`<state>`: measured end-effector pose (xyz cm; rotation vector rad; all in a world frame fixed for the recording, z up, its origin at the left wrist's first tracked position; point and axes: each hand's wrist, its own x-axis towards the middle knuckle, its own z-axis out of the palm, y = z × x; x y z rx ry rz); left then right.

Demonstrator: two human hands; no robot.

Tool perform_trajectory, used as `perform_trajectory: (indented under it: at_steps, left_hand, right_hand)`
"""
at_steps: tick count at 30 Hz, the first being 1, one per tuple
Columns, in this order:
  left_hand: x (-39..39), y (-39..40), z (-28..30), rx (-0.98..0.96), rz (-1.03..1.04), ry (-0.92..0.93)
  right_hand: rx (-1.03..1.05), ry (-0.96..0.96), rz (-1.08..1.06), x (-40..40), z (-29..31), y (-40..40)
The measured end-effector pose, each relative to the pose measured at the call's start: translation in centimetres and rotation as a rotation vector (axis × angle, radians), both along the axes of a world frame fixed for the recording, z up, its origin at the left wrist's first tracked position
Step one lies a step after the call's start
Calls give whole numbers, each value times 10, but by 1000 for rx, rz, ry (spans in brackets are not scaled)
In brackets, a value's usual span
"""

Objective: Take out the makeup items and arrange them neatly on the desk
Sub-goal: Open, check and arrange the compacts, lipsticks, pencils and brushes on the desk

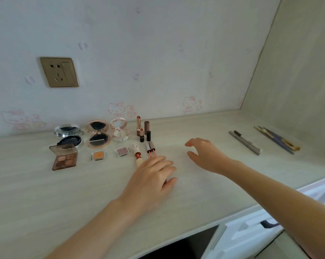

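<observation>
Makeup lies in rows on the pale desk (195, 184). At the back stand a silver compact (69, 134), a pink-gold compact (98, 134), a clear pink compact (119, 131) and upright lipsticks (142, 130), all opened. In front lie a brown eyeshadow palette (64, 157), an orange pan (98, 155), a pink pan (122, 151), a cream lipstick (137, 155) and two lip wands (150, 148). My left hand (152, 180) rests palm down just below the wands, fingers relaxed. My right hand (204, 154) hovers to the right, fingers loosely curved, empty.
Two grey pencils (245, 143) and several brushes (277, 140) lie at the far right of the desk. A gold wall socket (59, 71) sits above the compacts. A side wall (298, 71) closes the right. A white drawer with a dark handle (268, 224) is below the desk edge.
</observation>
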<state>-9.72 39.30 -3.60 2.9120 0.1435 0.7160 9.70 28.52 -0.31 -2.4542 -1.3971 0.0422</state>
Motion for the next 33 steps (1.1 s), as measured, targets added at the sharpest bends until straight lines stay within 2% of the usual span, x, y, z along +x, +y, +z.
perform_trajectory:
  at_steps: [5, 12, 18, 25, 33]
  left_hand:
    - [38, -9, 19, 55, -76, 22]
    - [109, -25, 21, -36, -105, 178]
    - [164, -43, 17, -89, -104, 214]
    - [213, -57, 6, -198, -109, 178]
    - [266, -68, 6, -277, -93, 182]
  right_hand:
    - [-26, 8, -84, 14, -5, -50]
    - [-34, 10, -182, 44, -8, -110]
    - [-31, -3, -249, 71, -6, -142]
    - [-7, -26, -306, 106, -8, -148]
    - [0, -140, -363, 134, 1, -136]
